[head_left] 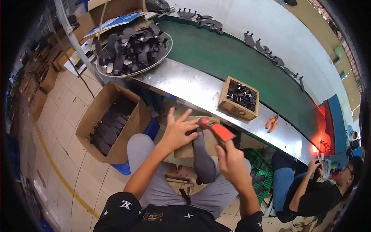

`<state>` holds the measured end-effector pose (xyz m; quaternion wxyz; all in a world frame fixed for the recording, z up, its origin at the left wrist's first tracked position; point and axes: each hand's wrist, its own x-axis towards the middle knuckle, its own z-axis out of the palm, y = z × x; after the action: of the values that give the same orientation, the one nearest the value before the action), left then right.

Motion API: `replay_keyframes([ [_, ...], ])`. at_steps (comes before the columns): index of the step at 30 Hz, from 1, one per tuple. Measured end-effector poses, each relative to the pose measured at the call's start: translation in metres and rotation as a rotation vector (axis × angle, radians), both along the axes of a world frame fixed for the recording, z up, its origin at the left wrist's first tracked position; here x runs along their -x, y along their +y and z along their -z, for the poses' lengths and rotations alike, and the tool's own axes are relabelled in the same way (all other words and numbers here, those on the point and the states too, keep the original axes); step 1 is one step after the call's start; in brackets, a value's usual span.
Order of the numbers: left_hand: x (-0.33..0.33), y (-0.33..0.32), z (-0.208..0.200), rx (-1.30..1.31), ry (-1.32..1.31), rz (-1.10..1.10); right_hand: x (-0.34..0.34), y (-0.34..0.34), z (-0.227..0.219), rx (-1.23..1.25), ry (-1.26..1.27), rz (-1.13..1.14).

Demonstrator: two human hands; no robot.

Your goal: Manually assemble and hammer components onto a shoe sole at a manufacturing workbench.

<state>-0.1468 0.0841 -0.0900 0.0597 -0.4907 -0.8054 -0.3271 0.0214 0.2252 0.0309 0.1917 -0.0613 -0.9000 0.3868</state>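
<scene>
A dark grey shoe sole [204, 162] lies lengthwise between my knees, its narrow end pointing away from me. My left hand [178, 132] is at that narrow end, thumb and forefinger closing on it while the other fingers spread upward. In my right hand [232, 164] is a hammer [221, 130] with a red-orange head, gripped close to the head. The head is over the narrow end of the sole, near my left fingertips; whether it touches is hidden. Under the sole shows a light brown block-like surface [183, 150].
A green belt [232, 62] with a metal edge [181, 83] runs ahead, bearing a wooden box [236, 109] of small dark pieces, orange pliers [272, 123] and a round basket [156, 65] of soles. Left stands a cardboard box [129, 133]; right, a green crate [266, 188] and a seated co-worker [322, 199].
</scene>
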Motion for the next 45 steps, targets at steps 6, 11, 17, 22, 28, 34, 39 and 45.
replay_keyframes([
  [6,-0.055,-0.026,-0.061,-0.215,-0.502,0.433,-0.004,0.019,0.008,-0.166,0.178,0.024],
  [11,-0.104,-0.046,-0.103,-0.173,-0.936,0.571,0.007,0.031,0.065,-0.601,-0.102,-0.167],
  [17,-0.127,-0.062,-0.118,-0.126,-1.391,0.431,-0.032,0.012,0.052,-0.080,-0.086,-0.318],
  [22,-0.135,-0.061,-0.117,-0.079,-1.653,0.507,-0.085,-0.029,0.045,1.317,-0.181,-0.363],
  [28,-0.138,-0.055,-0.117,0.073,-1.896,0.829,-0.082,-0.010,0.040,0.631,0.228,-0.576],
  [34,-0.146,-0.050,-0.112,0.172,-1.983,1.063,-0.077,0.000,0.008,0.515,0.202,-0.908],
  [39,-0.133,-0.046,-0.122,0.274,-1.935,1.072,-0.077,0.006,0.002,0.483,0.125,-0.976],
  [45,-0.133,-0.053,-0.102,-0.016,-1.487,0.718,-0.066,0.023,0.011,0.267,0.054,-0.785],
])
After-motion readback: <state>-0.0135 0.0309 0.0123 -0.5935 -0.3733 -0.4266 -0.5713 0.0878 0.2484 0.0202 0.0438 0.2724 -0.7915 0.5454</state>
